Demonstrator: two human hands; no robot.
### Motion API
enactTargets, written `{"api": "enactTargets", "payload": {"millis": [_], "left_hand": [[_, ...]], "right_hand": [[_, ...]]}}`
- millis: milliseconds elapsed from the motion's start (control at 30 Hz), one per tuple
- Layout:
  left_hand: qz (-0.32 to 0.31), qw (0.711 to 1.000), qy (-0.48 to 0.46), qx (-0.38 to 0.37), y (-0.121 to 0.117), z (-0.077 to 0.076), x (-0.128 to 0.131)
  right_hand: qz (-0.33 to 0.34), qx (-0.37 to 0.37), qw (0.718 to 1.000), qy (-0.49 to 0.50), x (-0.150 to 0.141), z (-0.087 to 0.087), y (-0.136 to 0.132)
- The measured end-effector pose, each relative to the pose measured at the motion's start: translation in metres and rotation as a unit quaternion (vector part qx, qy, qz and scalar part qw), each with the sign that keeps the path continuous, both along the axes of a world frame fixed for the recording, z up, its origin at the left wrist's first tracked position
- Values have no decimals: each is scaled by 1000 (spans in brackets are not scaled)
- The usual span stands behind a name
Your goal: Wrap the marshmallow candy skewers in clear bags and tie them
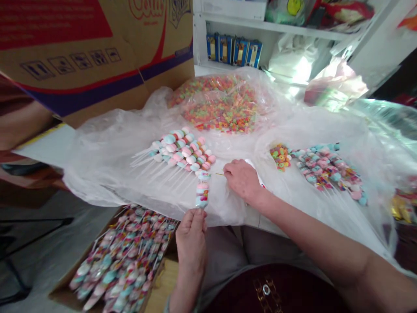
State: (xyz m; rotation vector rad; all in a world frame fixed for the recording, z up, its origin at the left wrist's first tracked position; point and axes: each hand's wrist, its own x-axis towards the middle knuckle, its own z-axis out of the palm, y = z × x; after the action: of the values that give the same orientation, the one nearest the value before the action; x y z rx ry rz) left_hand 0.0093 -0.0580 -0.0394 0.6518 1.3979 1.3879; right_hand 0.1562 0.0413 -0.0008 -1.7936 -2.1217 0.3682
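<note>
Upright in my left hand (192, 237) is a wrapped marshmallow skewer (202, 193), pinched at its lower end between thumb and fingers. It has pink, white and blue marshmallows under a clear printed wrapper. My right hand (241, 179) is closed over the plastic-covered table, with a thin gold twist tie (219, 174) sticking out to the left of its fingertips. A white packet or card (256, 169) lies partly hidden beneath that hand. Unwrapped marshmallow skewers (182, 150) lie in a row beyond my left hand, their white sticks toward the lower left.
A large clear bag of colourful ring candies (224, 102) lies at the back, with a small candy pile (280, 157) nearer. Wrapped skewers (332, 169) lie at right. An open box of wrapped skewers (120, 261) stands below left. A big cardboard carton (97, 56) blocks the back left.
</note>
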Motion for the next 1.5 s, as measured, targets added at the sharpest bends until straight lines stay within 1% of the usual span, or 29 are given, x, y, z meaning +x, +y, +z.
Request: {"api": "enactTargets", "payload": {"millis": [33,67,100,167,233,267,333,400,433,467,500,533,600,667,733,800,900,1033,1100,1200,1267,1400,1500], "left_hand": [[8,999,-28,-14,2,1,-2],[13,998,-52,-29,3,2,-4],[16,996,-72,-43,4,3,-6],[18,993,-104,-58,5,6,-10],[11,990,-130,-60,6,9,-14],[6,988,-140,-58,7,10,-15],[-8,985,-160,-57,9,10,-18],[-26,982,-176,-60,13,10,-18],[-36,981,-183,-61,15,10,-17],[-48,979,-188,-61,18,11,-16],[-60,978,-192,-61,20,11,-14],[-69,976,-195,-61,22,12,-11],[-81,975,-198,-64,26,15,-4],[-96,972,-204,-68,28,19,4],[-107,971,-206,-62,28,22,12],[-115,975,-185,-49,26,23,17],[-152,980,-121,-37,20,22,19],[-220,974,-46,-12,13,24,18],[-246,969,-16,-13,12,27,19],[-280,959,5,-36,12,30,26],[-300,953,4,-50,14,30,33],[-337,939,-31,-58,18,26,49],[-335,939,-57,-51,20,21,60]], "right_hand": [[13,-13,996,-83,-2,-2,10],[21,-29,990,-138,-5,-4,19],[29,-43,984,-168,-7,-7,24],[29,-50,981,-184,-10,-12,30],[21,-23,987,-160,-8,-15,31],[21,3,992,-127,-5,-16,32],[22,59,998,-5,5,-15,34],[9,83,985,148,16,-13,36],[-4,81,975,208,21,-11,35],[-17,75,967,243,24,-9,33],[-23,71,965,251,27,-7,28],[-22,72,970,232,27,-5,21],[1,76,988,135,24,-1,1],[38,74,996,19,16,-1,-25],[83,79,991,-62,9,-4,-48],[117,99,984,-94,6,-8,-65],[148,127,977,-85,10,-12,-76],[215,134,965,-63,22,-12,-81],[233,137,961,-60,28,-13,-85],[228,142,961,-65,38,-17,-91],[224,139,963,-44,46,-19,-95],[208,106,971,49,61,-24,-103],[147,62,977,140,70,-25,-109]]}}
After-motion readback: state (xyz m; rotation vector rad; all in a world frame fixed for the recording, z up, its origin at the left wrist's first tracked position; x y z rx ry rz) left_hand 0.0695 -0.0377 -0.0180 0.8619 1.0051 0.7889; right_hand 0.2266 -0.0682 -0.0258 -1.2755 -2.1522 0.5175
